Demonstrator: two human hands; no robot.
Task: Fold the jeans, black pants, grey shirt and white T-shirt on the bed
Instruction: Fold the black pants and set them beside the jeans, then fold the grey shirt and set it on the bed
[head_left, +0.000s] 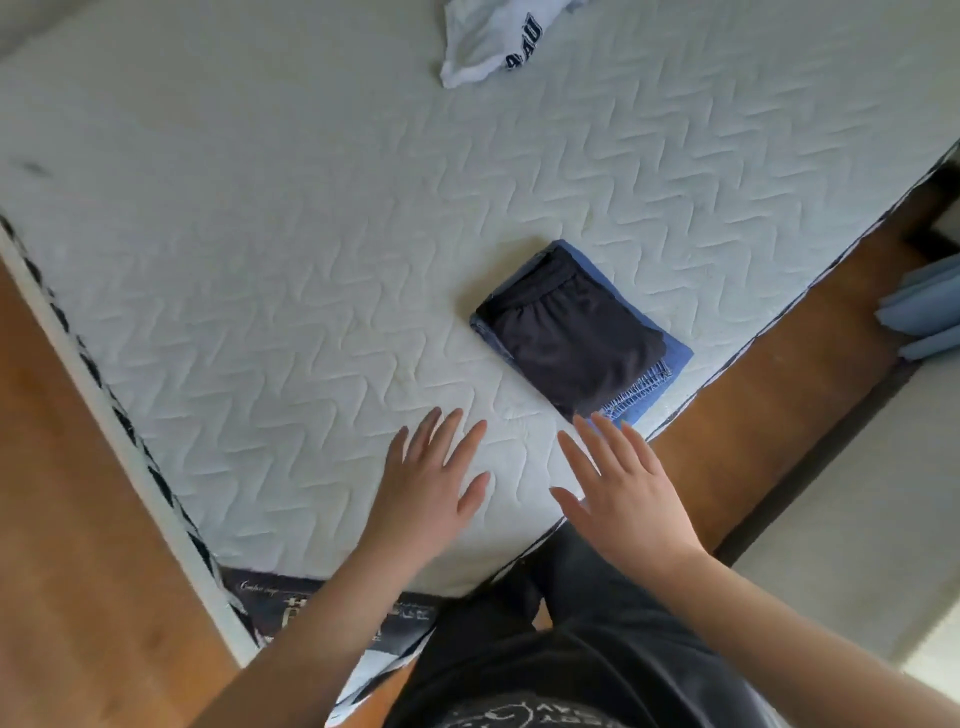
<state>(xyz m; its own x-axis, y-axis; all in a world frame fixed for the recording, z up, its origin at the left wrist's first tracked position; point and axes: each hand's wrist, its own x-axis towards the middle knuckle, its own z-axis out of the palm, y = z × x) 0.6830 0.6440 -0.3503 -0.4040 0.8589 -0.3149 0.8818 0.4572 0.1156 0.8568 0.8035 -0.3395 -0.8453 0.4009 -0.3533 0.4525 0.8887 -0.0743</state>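
Black pants folded atop jeans on quilted white bed, both hands spread, empty.

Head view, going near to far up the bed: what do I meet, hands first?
left hand and right hand, level with each other → folded black pants stacked on folded jeans → crumpled white T-shirt at the far edge.

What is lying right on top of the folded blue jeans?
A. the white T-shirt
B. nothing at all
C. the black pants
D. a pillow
C: the folded black pants lie flat on the jeans, whose blue edges stick out around them, while the white T-shirt sits crumpled far off on the bed.
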